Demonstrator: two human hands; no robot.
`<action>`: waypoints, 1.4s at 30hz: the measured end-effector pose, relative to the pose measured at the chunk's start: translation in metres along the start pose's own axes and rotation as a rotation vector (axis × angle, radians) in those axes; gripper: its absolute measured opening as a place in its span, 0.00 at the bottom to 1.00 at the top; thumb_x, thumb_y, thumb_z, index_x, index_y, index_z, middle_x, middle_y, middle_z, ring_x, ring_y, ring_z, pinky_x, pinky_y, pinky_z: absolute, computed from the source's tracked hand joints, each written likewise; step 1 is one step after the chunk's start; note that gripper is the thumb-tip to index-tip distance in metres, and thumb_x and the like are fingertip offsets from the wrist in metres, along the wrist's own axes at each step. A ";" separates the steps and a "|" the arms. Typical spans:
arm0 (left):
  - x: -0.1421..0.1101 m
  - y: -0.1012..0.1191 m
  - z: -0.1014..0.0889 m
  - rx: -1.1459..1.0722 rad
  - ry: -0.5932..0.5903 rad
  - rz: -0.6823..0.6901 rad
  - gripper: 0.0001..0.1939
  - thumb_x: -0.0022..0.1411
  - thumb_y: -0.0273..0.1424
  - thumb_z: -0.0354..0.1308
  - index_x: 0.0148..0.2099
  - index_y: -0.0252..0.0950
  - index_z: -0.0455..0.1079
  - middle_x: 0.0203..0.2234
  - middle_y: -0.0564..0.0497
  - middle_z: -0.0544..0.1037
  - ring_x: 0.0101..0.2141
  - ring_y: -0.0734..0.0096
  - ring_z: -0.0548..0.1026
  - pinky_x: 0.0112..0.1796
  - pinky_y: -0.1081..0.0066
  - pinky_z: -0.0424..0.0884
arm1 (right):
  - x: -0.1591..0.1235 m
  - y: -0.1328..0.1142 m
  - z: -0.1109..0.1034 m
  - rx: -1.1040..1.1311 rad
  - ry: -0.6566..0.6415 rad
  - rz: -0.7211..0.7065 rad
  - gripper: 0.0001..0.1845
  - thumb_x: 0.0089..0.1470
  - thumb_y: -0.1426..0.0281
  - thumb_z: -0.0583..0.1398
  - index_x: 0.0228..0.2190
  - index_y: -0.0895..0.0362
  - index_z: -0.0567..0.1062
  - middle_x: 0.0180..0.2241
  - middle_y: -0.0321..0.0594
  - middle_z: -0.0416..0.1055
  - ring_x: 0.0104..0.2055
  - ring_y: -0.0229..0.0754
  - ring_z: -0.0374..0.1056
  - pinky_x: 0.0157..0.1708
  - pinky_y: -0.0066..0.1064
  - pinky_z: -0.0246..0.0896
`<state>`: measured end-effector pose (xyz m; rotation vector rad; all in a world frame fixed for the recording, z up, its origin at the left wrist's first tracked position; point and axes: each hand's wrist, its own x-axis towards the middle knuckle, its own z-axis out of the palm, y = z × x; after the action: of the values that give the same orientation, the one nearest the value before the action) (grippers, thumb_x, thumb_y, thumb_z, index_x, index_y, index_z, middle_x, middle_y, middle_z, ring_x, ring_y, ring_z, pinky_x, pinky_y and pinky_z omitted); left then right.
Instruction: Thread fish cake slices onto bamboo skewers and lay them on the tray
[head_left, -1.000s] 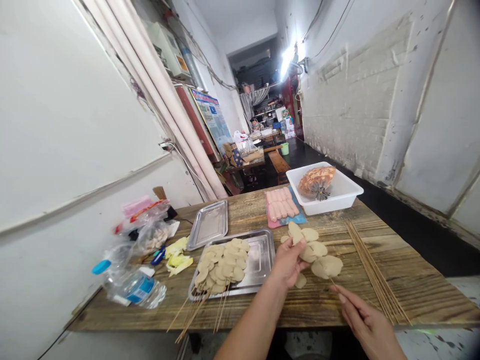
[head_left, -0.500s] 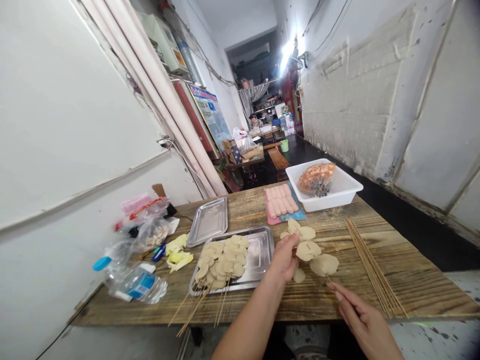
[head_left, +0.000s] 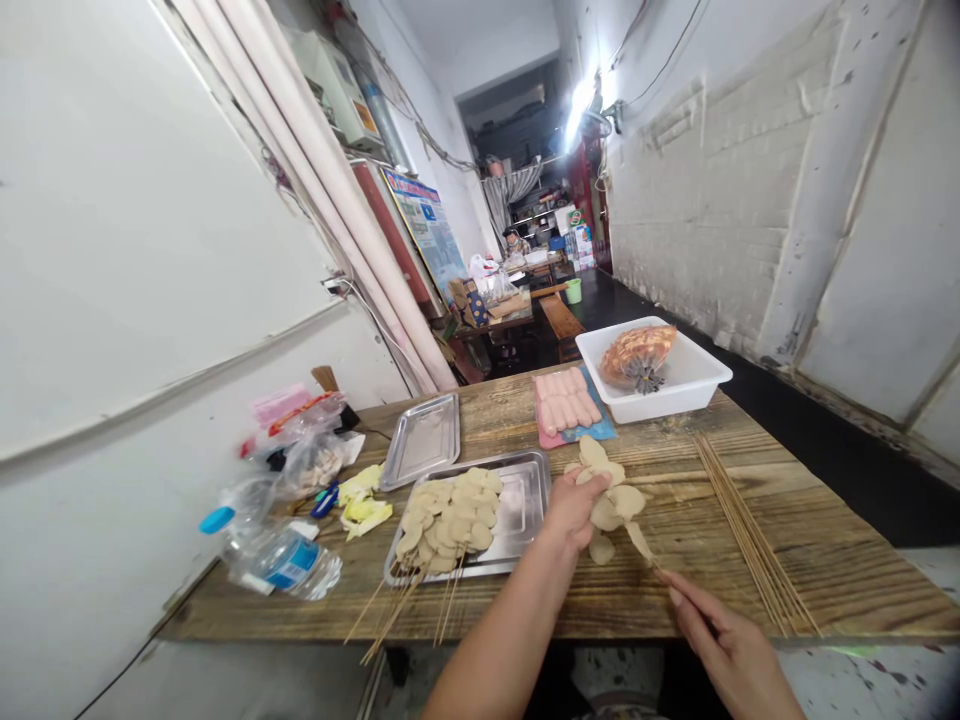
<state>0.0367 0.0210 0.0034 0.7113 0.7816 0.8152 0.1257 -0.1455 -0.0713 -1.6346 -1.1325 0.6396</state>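
My right hand (head_left: 724, 640) pinches the lower end of a thin bamboo skewer (head_left: 655, 563). Several flat, round, pale beige slices (head_left: 626, 502) are on or around this skewer; one near my right hand is turned edge-on. My left hand (head_left: 571, 515) is closed on slices at the upper part, its fingertips partly hidden behind them. Loose slices (head_left: 601, 547) show just beside and below it. To the left, a metal tray (head_left: 521, 505) bears a heap of skewered slices (head_left: 450, 515), their sticks jutting over the table's front edge.
Bare bamboo skewers (head_left: 750, 540) lie at the right. Farther back are packed pink sausages (head_left: 566, 402) and a white tub (head_left: 701, 385) holding a bagged item. A second metal tray (head_left: 421, 440), yellow wrappers (head_left: 364, 505) and a water bottle (head_left: 296, 565) are at the left.
The slice nearest my right hand has turned from facing me to edge-on. My left hand has shifted slightly, its fingers now further over the slices. The view has moved a little.
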 end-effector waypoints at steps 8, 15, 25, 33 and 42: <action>-0.003 0.004 -0.001 -0.007 -0.044 -0.091 0.18 0.36 0.23 0.67 0.34 0.28 0.68 0.26 0.47 0.75 0.25 0.73 0.73 0.32 0.71 0.70 | -0.002 -0.007 -0.002 0.299 -0.037 0.180 0.23 0.46 0.55 0.59 0.39 0.56 0.78 0.33 0.44 0.77 0.31 0.42 0.72 0.29 0.25 0.67; 0.000 0.004 0.000 -0.020 -0.089 -0.163 0.14 0.44 0.27 0.64 0.36 0.29 0.68 0.29 0.44 0.76 0.30 0.67 0.75 0.32 0.69 0.71 | 0.002 -0.024 -0.005 0.498 -0.039 0.307 0.26 0.39 0.51 0.62 0.36 0.57 0.79 0.19 0.36 0.70 0.16 0.31 0.53 0.15 0.21 0.51; -0.002 0.005 0.002 -0.039 -0.103 -0.157 0.13 0.46 0.28 0.63 0.35 0.30 0.67 0.26 0.47 0.76 0.31 0.67 0.75 0.33 0.69 0.72 | 0.001 -0.031 -0.007 0.445 -0.085 0.337 0.28 0.43 0.50 0.59 0.38 0.60 0.77 0.13 0.27 0.49 0.15 0.30 0.45 0.13 0.22 0.39; 0.004 0.003 0.003 -0.049 -0.132 -0.162 0.13 0.47 0.29 0.63 0.36 0.29 0.67 0.26 0.46 0.75 0.30 0.69 0.74 0.33 0.70 0.71 | 0.005 -0.028 -0.008 0.468 -0.112 0.384 0.31 0.44 0.49 0.58 0.42 0.61 0.74 0.15 0.26 0.47 0.16 0.29 0.43 0.15 0.21 0.34; -0.016 -0.004 -0.008 0.071 -0.233 -0.284 0.23 0.48 0.42 0.61 0.42 0.30 0.68 0.33 0.42 0.75 0.32 0.67 0.74 0.35 0.67 0.70 | 0.012 -0.030 -0.015 0.539 -0.043 0.359 0.32 0.42 0.50 0.60 0.42 0.61 0.74 0.14 0.25 0.48 0.14 0.28 0.42 0.14 0.21 0.34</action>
<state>0.0240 0.0078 0.0011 0.7236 0.6832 0.4406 0.1321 -0.1399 -0.0364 -1.3575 -0.6156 1.1088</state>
